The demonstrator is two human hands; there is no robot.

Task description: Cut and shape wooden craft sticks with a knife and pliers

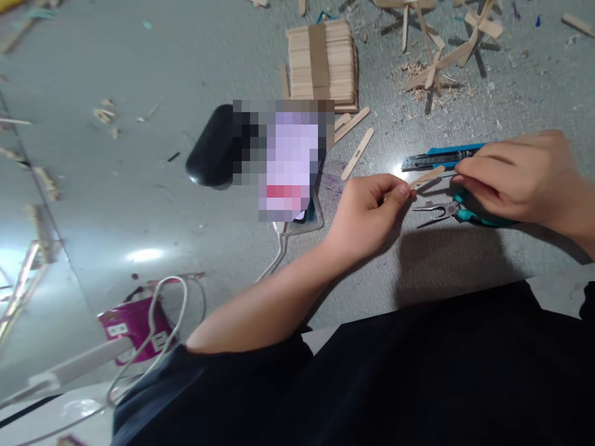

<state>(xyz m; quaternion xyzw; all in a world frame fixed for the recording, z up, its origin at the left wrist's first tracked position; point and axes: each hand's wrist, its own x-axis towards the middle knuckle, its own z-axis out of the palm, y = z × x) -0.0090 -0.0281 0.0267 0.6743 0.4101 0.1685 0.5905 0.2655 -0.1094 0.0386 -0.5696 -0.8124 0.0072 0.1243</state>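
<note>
My left hand (369,214) is curled and pinches one end of a short wooden craft stick (428,176). My right hand (520,176) is closed round a blue and black utility knife (439,157), whose blade end lies by the stick's other end. Just below them on the grey floor (139,186) rest small pliers (449,212) with teal handles, partly under my right hand.
A taped bundle of craft sticks (321,62) sits at the top centre, with loose sticks (357,153) near it. Glued stick shapes (437,56) and shavings lie top right. A black case (216,148), a blurred phone (288,164), a white cable (158,334) and a magenta packet (134,322) lie left.
</note>
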